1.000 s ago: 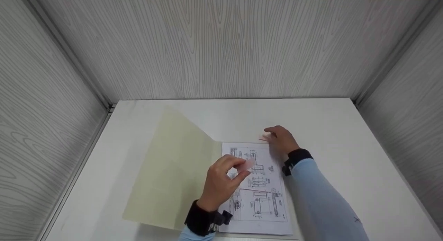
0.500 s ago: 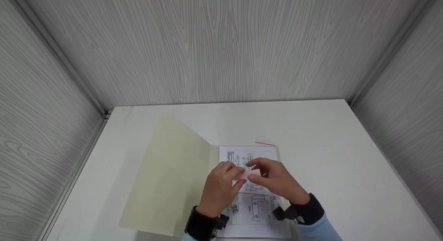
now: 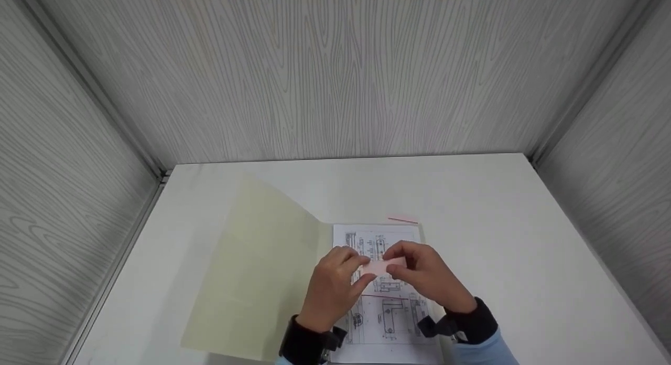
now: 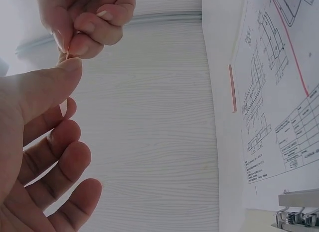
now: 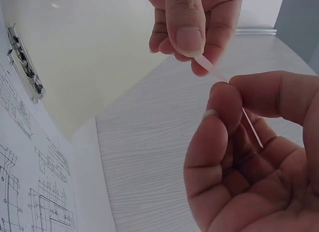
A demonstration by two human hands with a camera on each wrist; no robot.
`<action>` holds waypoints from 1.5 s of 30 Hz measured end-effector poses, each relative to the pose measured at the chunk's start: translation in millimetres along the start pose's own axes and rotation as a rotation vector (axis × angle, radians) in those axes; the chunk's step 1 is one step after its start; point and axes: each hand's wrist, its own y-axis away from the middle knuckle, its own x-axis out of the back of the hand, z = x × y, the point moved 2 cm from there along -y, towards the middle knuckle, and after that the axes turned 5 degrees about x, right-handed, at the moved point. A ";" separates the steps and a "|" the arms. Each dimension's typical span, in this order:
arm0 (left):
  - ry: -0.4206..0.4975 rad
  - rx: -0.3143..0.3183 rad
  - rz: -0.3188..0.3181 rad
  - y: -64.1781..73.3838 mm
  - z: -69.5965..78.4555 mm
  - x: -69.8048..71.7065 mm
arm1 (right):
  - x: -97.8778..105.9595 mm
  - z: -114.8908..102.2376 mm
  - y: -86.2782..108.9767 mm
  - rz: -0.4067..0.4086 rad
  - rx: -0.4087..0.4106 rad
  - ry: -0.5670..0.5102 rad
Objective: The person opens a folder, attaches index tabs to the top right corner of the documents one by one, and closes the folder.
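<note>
A small pale pink paper slip (image 3: 376,268) is held level between both hands, above the printed drawing sheets. Its left end is pinched by the thumb and forefinger of my left hand (image 3: 331,286). My right hand (image 3: 430,275) pinches the other end. Seen edge-on in the right wrist view, the slip (image 5: 213,71) runs from one hand to the other. Beneath the hands lie the sheets (image 3: 388,349), with line drawings and a red line (image 3: 385,297) across them. A second pink slip with a red edge (image 3: 402,219) lies by the sheets' far edge.
The pale yellow folder cover (image 3: 257,276) stands raised and tilted to the left. A metal binder clip mechanism (image 4: 299,207) sits at the folder's spine. White table surface (image 3: 524,249) surrounds it, with grey wood-grain panels (image 3: 335,76) behind and at both sides.
My right hand has come from the far edge of the sheets to the pink slip and now pinches it. The red-edged slip there is uncovered. My left hand has barely moved.
</note>
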 end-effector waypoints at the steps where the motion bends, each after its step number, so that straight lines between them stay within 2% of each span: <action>1: -0.003 0.001 0.000 1.0 -0.1 -0.4 | -1.2 -0.6 0.2 0.006 0.007 0.018; 6: -0.025 -0.040 0.003 5.1 3.2 -3.8 | -10.3 -1.7 -1.3 0.020 -0.012 0.154; 10: -0.032 -0.067 0.000 6.2 6.2 -6.0 | -14.7 -1.2 -3.7 0.003 -0.062 0.181; 17: -0.054 0.004 -0.050 9.3 1.5 -6.5 | 0.2 8.5 -5.5 0.064 -0.137 0.214; 23: -0.063 0.048 -0.176 11.0 1.7 -17.5 | 35.0 31.1 -10.0 0.146 -0.240 0.251; 29: -0.095 0.131 -0.395 14.2 6.7 -31.3 | 57.8 65.6 -22.9 0.127 -0.355 0.293; 32: -0.135 0.144 -0.492 16.4 11.2 -39.3 | 62.1 81.7 -26.9 0.095 -0.418 0.303; 35: -0.171 0.126 -0.562 19.6 16.7 -49.0 | 63.3 94.7 -28.1 0.067 -0.486 0.317; 40: -0.210 0.103 -0.634 25.0 21.6 -64.0 | 62.1 107.7 -31.0 0.029 -0.544 0.334; 45: -0.224 0.135 -0.697 31.1 22.5 -71.7 | 58.0 115.2 -29.2 -0.005 -0.580 0.343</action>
